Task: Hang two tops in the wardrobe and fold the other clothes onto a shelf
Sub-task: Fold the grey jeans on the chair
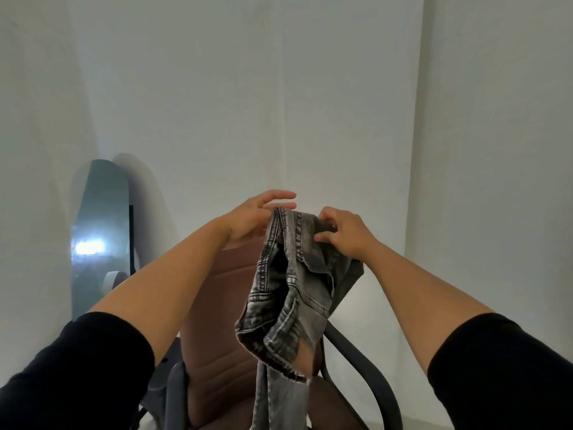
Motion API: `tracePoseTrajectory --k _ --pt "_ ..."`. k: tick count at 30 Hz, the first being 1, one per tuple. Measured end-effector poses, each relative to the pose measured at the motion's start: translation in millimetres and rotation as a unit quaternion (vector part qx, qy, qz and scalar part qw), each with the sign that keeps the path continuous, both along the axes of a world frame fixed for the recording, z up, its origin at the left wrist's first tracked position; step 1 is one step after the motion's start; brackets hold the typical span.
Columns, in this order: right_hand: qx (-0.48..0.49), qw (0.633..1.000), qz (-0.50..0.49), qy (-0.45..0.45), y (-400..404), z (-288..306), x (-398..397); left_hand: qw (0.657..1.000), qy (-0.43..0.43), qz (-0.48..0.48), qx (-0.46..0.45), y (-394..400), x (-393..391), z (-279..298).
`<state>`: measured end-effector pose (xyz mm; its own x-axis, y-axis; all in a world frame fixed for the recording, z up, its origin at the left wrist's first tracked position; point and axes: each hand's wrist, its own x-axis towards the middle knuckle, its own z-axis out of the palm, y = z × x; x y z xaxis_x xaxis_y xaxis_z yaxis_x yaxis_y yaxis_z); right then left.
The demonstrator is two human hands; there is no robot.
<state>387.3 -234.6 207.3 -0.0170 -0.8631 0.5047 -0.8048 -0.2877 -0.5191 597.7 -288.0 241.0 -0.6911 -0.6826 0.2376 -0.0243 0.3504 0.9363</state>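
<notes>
Jeans (288, 293) held up over chair (217, 305): right hand (344, 232) pinches waistband, left hand (257, 217) open beside it, fingers straight. Single-point grip, heavy denim may slip before fold

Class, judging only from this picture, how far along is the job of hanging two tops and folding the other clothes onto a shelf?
Done: nothing visibly; no wardrobe, shelf or folded clothes are in view. In hand: the grey jeans hang unfolded above a brown chair, the right hand gripping their top edge, the left hand beside them with straight fingers. Left: folding and shelving them; the tops cannot be judged.
</notes>
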Motion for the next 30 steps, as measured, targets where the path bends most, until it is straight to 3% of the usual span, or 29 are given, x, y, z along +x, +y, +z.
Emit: tracePoseTrajectory --k 3,6,8,12,15,17,20,25,30 --pt "-0.012 0.999 -0.037 0.009 -2.8 6.6 2.0 0.994 -0.009 -0.008 0.107 -4.3 8.7 -0.2" --pt "-0.025 0.997 -0.07 0.021 -4.5 5.0 2.3 0.985 -0.152 0.073 -0.039 -1.8 2.4 -1.8" --pt "-0.029 0.997 -0.071 0.011 -5.1 1.3 1.2 0.965 -0.183 0.138 -0.127 -1.3 -2.1 -3.4" --pt "-0.016 0.992 -0.065 -0.107 3.7 0.9 -10.6 0.952 -0.109 0.244 -0.15 -5.1 -5.1 -10.9" --pt "0.024 0.952 -0.215 -0.219 7.4 -2.1 -38.0 0.945 -0.085 0.267 -0.168 -6.3 -2.9 -15.1" --pt "0.134 0.916 -0.259 -0.275 12.3 -8.3 -49.8 0.943 -0.064 0.271 -0.185 -7.9 1.6 -15.7" --pt "0.239 0.889 -0.198 -0.338 15.6 -16.0 -49.1 0.946 -0.05 0.237 -0.214 -10.4 8.0 -20.7" --pt "0.218 0.904 -0.184 -0.318 3.1 -15.8 -39.4 0.955 -0.021 0.199 -0.219 -15.1 17.8 -41.6" --pt "0.203 0.888 -0.135 -0.39 -8.3 -16.5 -31.7 0.961 -0.014 0.203 -0.189 -19.7 29.3 -60.1"
